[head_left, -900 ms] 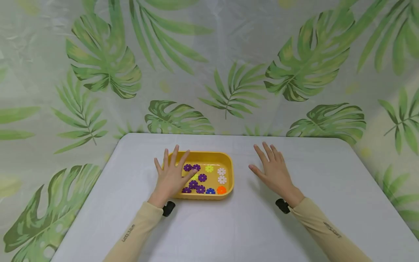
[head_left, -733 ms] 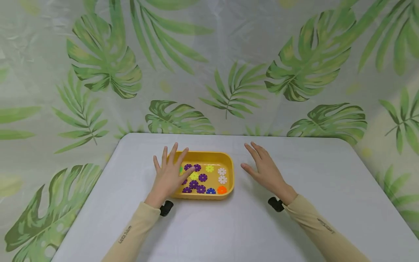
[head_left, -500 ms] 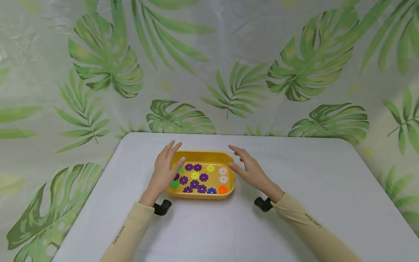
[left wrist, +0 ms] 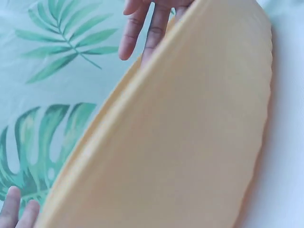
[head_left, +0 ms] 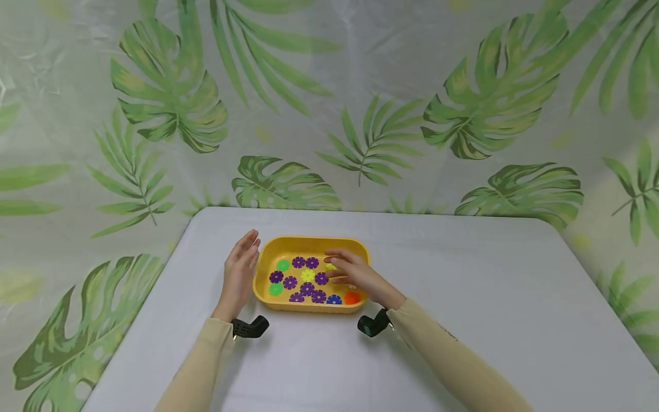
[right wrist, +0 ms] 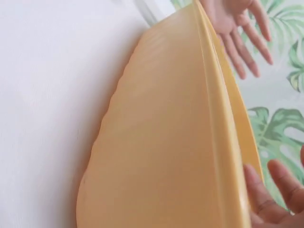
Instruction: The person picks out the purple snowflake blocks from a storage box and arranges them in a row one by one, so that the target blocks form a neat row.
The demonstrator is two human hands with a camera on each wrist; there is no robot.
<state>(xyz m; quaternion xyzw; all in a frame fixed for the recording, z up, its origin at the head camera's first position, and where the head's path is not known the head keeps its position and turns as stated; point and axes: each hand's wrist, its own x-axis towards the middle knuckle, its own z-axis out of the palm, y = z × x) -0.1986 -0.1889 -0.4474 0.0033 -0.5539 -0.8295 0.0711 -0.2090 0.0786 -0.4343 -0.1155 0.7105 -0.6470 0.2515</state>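
A yellow plastic tray (head_left: 312, 307) holds several flower-shaped plastic discs: purple discs (head_left: 290, 282), green discs (head_left: 283, 265), a blue disc (head_left: 334, 299) and an orange disc (head_left: 352, 298) among them. My left hand (head_left: 238, 274) stands just outside the tray's left end, fingers extended and nothing held. Over the tray's right part hovers my right hand (head_left: 359, 276), its fingers spread and slightly bent. It hides most of the white discs and part of a yellow one. Each wrist view shows the tray's outer wall (left wrist: 180, 123), with both hands by its rim.
The tray stands on a table with a white cover (head_left: 463, 274). Behind it hangs a cloth with green leaf prints (head_left: 360, 143). A black wrist camera (head_left: 250, 327) sits on the left wrist and another black camera (head_left: 373, 324) on the right.
My left hand has moved left from over the tray to beside its left end, uncovering green and purple discs. My right hand has swept left from the bare table to above the tray's right side.
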